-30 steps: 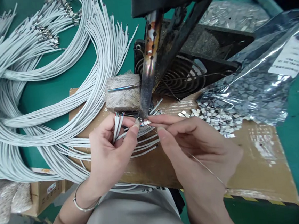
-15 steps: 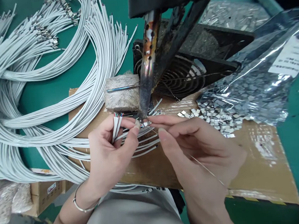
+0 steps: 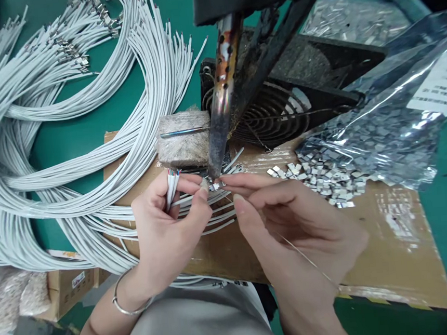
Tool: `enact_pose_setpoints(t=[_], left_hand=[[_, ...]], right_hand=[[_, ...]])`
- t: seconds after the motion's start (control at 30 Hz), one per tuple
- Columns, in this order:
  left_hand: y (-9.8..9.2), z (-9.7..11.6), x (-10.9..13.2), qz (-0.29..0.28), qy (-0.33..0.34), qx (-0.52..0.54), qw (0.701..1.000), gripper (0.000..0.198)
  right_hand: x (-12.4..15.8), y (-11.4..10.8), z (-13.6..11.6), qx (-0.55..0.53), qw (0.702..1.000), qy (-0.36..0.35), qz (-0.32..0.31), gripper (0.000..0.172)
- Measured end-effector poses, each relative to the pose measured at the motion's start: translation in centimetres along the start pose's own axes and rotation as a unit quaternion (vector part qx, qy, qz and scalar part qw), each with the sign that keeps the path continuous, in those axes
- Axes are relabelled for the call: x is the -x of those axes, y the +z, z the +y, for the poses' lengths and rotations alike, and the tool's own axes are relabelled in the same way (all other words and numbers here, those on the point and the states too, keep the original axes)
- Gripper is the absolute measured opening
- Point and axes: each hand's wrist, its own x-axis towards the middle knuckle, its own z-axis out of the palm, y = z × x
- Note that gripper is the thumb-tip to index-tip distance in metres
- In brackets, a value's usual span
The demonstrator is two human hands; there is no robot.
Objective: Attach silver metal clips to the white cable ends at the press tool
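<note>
My left hand point(image 3: 170, 229) is closed round a few white cables point(image 3: 172, 185) whose coloured stripped ends stick up between its fingers. Its thumb and forefinger pinch one cable end against a small metal connector point(image 3: 213, 185) right under the tip of a fixed soldering iron point(image 3: 220, 110). My right hand point(image 3: 294, 224) pinches a thin solder wire point(image 3: 305, 257) and holds its end at that same spot. The wire trails back over the wrist.
A large bundle of white cables point(image 3: 47, 125) loops across the green table at the left. A black fan point(image 3: 280, 105) stands behind the iron. Several small metal connectors point(image 3: 326, 179) spill from a clear plastic bag point(image 3: 399, 121) onto the cardboard sheet point(image 3: 390, 246). A wooden block point(image 3: 184, 139) carries tweezers.
Both hands stay at the iron tip. The cable ends in my left hand sit slightly lower in the fist. The view has shifted a little.
</note>
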Motion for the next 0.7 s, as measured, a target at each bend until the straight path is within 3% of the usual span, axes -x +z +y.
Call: enact_pose_setpoints(t=[0.17, 0.4, 0.7], left_hand=[[0.22, 0.05, -0.03, 0.012, 0.010, -0.003, 1.000, 0.018], [0.56, 0.00, -0.12, 0.016, 0.018, -0.005, 1.000, 0.019], [0.56, -0.03, -0.26, 0.016, 0.048, -0.005, 0.999, 0.020]], right_hand=[[0.12, 0.10, -0.04, -0.019, 1.000, 0.000, -0.007, 0.023], [0.03, 0.72, -0.64, 0.009, 0.999, 0.007, 0.033, 0.021], [-0.06, 0.07, 0.09, 0.015, 0.999, -0.032, 0.001, 0.021]])
